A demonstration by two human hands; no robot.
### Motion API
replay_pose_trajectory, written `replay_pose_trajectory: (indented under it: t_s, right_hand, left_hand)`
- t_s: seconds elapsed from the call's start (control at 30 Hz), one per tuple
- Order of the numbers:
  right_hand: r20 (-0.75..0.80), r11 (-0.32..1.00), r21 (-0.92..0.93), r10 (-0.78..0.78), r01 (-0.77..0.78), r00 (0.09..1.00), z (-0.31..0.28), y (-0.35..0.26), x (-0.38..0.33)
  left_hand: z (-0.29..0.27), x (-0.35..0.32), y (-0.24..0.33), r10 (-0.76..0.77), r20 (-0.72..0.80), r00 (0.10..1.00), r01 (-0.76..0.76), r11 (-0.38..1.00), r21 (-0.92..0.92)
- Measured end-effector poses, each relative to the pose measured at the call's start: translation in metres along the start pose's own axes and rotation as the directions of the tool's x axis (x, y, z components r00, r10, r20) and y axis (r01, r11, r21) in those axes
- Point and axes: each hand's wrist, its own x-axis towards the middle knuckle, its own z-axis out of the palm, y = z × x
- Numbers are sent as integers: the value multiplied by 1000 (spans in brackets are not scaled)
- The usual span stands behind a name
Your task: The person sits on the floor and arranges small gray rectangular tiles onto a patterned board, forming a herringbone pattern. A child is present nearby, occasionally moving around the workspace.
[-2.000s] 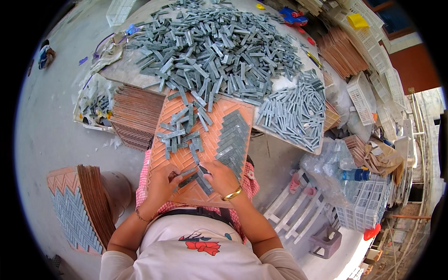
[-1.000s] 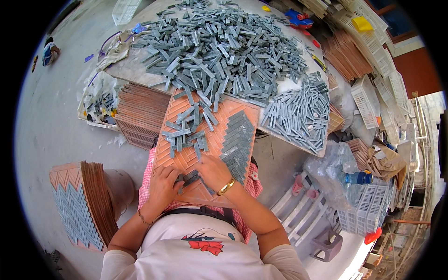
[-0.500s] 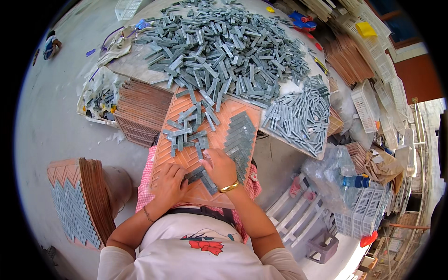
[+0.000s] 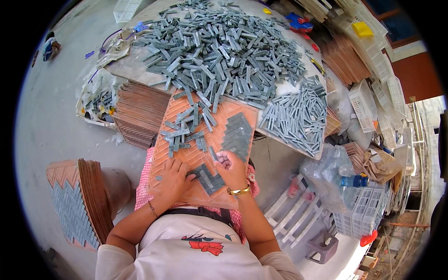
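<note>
Near the middle of the frame, the right hand (image 4: 232, 170) pinched a single grey strip (image 4: 213, 154) between thumb and fingers, its far end tilted toward the upper left. The left hand (image 4: 172, 181) lay on the orange grooved board (image 4: 189, 158) at lower centre, fingers bent and close together; whether they gripped anything underneath could not be told. Between the hands, a small herringbone patch (image 4: 208, 181) of dark strips sat in the grooves, and a larger laid block (image 4: 238, 135) ran along the board's right side. Loose strips (image 4: 184, 127) were scattered over its upper left part. A great heap of grey strips (image 4: 224, 51) covered the table at top centre, with slimmer pieces (image 4: 296, 114) to its right. Stacked boards (image 4: 140, 109) stood left of centre; a gold bracelet (image 4: 239, 191) circled the right wrist.
</note>
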Motion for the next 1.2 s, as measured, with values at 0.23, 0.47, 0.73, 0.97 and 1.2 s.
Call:
replay_pose_trajectory:
  t_s: [0.23, 0.47, 0.73, 0.97, 1.2]
  right_hand:
    - [39, 987, -156, -23, 29, 999, -15, -4, -25]
    - [17, 851, -467, -264, 241, 964, 8, -7, -28]
    - [89, 738, -603, -315, 303, 945, 14, -4, -23]
    - [188, 694, -672, -175, 257, 966, 14, -8, -15]
    - [198, 691, -657, -227, 300, 954, 16, -19, -7]
  left_hand:
    - [-1, 2, 2, -6, 23, 1000, 6, 1000, 2]
    - [6, 1, -3, -48, -3, 999, 47, 996, -76]
    - [-8, 1, -5, -24, 44, 999, 29, 994, -109]
    - [-10, -7, -5, -23, 18, 1000, 26, 983, -180]
    - [-21, -23, -8, -5, -55, 998, 1, 998, -66]
